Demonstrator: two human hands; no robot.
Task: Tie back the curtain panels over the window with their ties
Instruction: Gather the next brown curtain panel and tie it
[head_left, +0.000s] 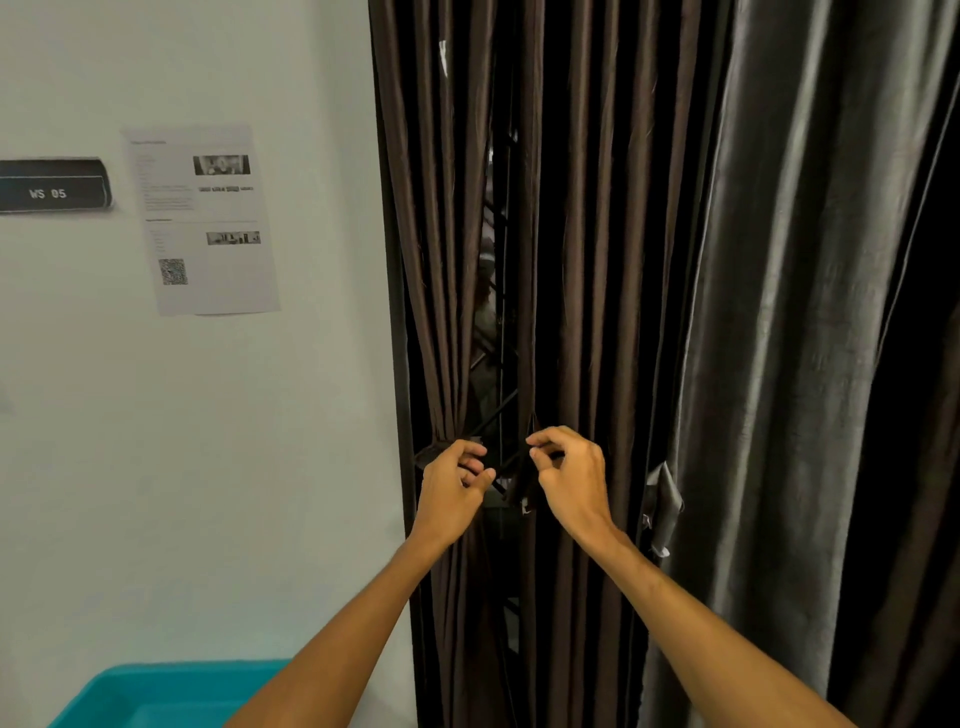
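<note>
Now the curled fingers (470, 460) of the left hand (452, 483) close with the thumb on a dark brown fabric tie (430, 453). The tie is wrapped round the gathered dark brown pleated curtain panel (441, 312) at the window's left edge. Just beside it, the right hand (569, 475) pinches thumb and forefinger together on a short dark strip of fabric (522, 488) that hangs below the fingertips. I cannot tell whether that strip is the tie's other end. Between the hands a gap in the folds shows a black metal window grille (500, 322). Further right hangs a shiny grey curtain (779, 312). On the white wall (156, 467) to the left are a printed paper sheet (208, 218) and a black "WS 05" sign (52, 188). A teal plastic bin (166, 693) sits below.
</note>
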